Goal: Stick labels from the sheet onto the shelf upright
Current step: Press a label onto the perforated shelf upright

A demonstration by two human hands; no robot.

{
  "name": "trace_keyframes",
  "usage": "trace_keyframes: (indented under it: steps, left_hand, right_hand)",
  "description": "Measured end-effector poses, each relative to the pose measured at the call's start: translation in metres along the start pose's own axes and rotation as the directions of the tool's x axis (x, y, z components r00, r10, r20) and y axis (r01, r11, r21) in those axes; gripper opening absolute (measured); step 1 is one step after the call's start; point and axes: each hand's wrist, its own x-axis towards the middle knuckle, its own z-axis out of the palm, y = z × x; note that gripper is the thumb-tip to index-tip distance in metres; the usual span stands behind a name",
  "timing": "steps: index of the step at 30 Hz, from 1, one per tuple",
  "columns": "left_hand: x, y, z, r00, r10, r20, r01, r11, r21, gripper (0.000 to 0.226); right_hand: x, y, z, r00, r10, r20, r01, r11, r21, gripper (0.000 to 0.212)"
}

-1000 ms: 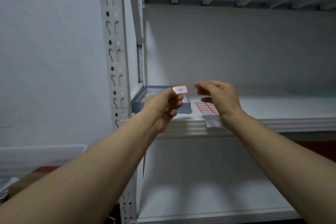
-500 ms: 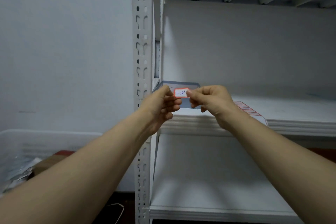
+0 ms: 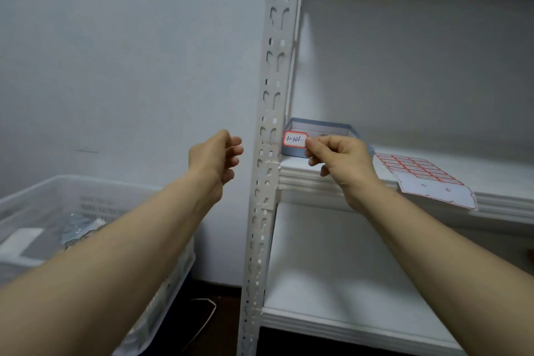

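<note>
One label [image 3: 295, 139], red-bordered and inked in blue, was pinched at its right end by the right hand [image 3: 341, 163]; it jutted leftward from those fingers [image 3: 310, 143], long axis level, free end just right of the shelf upright [image 3: 270, 124]; whether it touched the metal could not be told; the left hand [image 3: 215, 157] hung just left of the post, loosely curled round nothing; the right was plainly the nearer for the sticking, a short push leftward by my reckoning; the sheet [image 3: 419, 173] lay on the shelf [image 3: 491, 173], right of that hand, well apart from the upright.
</note>
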Motion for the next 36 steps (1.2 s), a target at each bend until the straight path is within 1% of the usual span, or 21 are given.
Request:
trace_keyframes:
  steps: [3,5,8,12,14,16,18,22,27,32,36]
  left_hand:
    - [0.004,-0.006,-0.003,1.0,-0.028,-0.007,0.028,1.0,-0.008,0.017]
    - [0.007,-0.01,-0.005,1.0,-0.022,-0.005,0.022,0.999,0.032,0.01]
    - [0.014,-0.016,-0.005,0.999,0.037,0.024,-0.039,0.993,0.112,0.018]
    - [0.021,-0.017,0.002,0.995,0.075,0.064,-0.083,0.989,0.125,0.017]
    - [0.026,-0.017,0.004,0.994,0.086,0.068,-0.094,0.988,0.119,0.016]
    - [0.029,-0.018,0.005,0.994,0.085,0.073,-0.092,0.991,0.102,0.016]
    - [0.032,-0.02,0.004,0.994,0.07,0.085,-0.078,0.993,0.089,0.027]
    - [0.038,-0.025,0.004,0.989,0.052,0.135,-0.062,0.996,0.067,0.038]
    - [0.042,-0.032,0.005,0.975,0.085,0.204,-0.098,0.994,0.054,0.057]
    - [0.045,-0.032,0.008,0.969,0.119,0.217,-0.134,0.99,0.052,0.054]
    - [0.048,-0.033,0.009,0.969,0.124,0.214,-0.141,0.988,0.066,0.053]
  right_hand:
    - [-0.001,0.003,0.005,0.999,0.033,0.022,-0.033,0.999,-0.001,0.022]
    - [-0.001,0.006,0.012,0.997,0.061,0.047,-0.06,0.998,-0.007,0.019]
    - [-0.003,0.01,0.021,0.994,0.096,0.061,-0.094,0.995,-0.025,0.013]
    - [0.002,0.012,0.029,0.998,0.046,0.035,-0.041,0.991,-0.131,0.01]
    - [0.007,0.014,0.032,0.999,0.03,0.016,-0.027,0.988,-0.154,0.01]
    - [0.009,0.015,0.036,0.999,0.048,0.015,-0.046,0.991,-0.128,0.006]
    - [0.009,0.017,0.04,0.996,0.094,0.01,-0.093,0.993,-0.07,0.002]
    - [0.01,0.019,0.047,0.981,0.189,-0.044,-0.188,0.982,0.03,0.006]
    - [0.013,0.02,0.052,0.973,0.216,-0.083,-0.212,0.976,0.06,0.009]
    - [0.014,0.021,0.057,0.969,0.219,-0.11,-0.213,0.975,0.067,0.009]
    - [0.014,0.02,0.06,0.965,0.225,-0.138,-0.217,0.974,0.073,0.004]
